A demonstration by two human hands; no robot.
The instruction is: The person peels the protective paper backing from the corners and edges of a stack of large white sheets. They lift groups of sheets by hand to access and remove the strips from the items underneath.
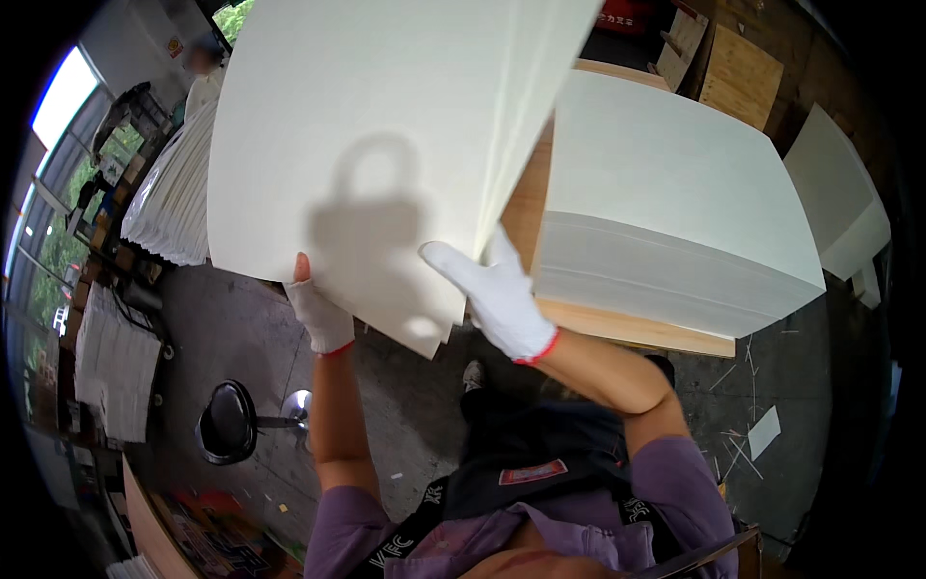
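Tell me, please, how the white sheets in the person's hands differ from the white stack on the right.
The held sheets are in the left hand and right hand; the stack lies on a wooden board. The held sheets form a thin, uneven-edged bundle; the stack is thick and squared. Both are white.

Smooth, matt paper or card in the held white sheets (280, 135), likewise in the stacked sheets (666, 145). Matt knitted cloth over the left hand (323, 314) and the right hand (502, 301). Smooth-looking wood in the pale board (646, 328); rougher wood in the far panel (741, 77). Glossy black on the stool seat (228, 425), polished metal at the stool base (298, 405). Matt cloth for the purple shirt (680, 482).
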